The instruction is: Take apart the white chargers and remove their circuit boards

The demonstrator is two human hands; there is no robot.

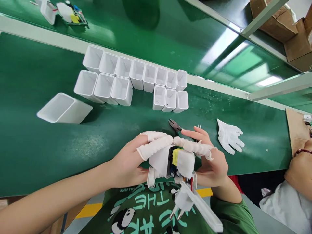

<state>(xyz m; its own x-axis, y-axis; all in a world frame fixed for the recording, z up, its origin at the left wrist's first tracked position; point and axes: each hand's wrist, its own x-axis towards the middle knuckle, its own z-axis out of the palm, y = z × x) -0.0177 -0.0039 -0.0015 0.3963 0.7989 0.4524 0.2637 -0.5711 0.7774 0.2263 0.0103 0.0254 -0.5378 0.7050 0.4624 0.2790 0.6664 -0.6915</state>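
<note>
Both hands meet over the near edge of the green bench. My left hand [136, 159], with white finger cots on several fingers, grips a white plastic charger housing [161, 162]. My right hand [207, 156], also with cots, presses a circuit board with a yellow part [177, 157] into that housing. Below the hands dangles a white plug piece [182, 201] with two metal pins, joined by wires. Small cutters [174, 125] lie on the bench just beyond my right fingers.
Two rows of empty white housings [136, 81] stand open-end-up at the bench's far side; one larger housing [63, 109] lies on its side at left. A white cloth glove [229, 136] lies at right. Another person's arm [299, 169] shows at the right edge.
</note>
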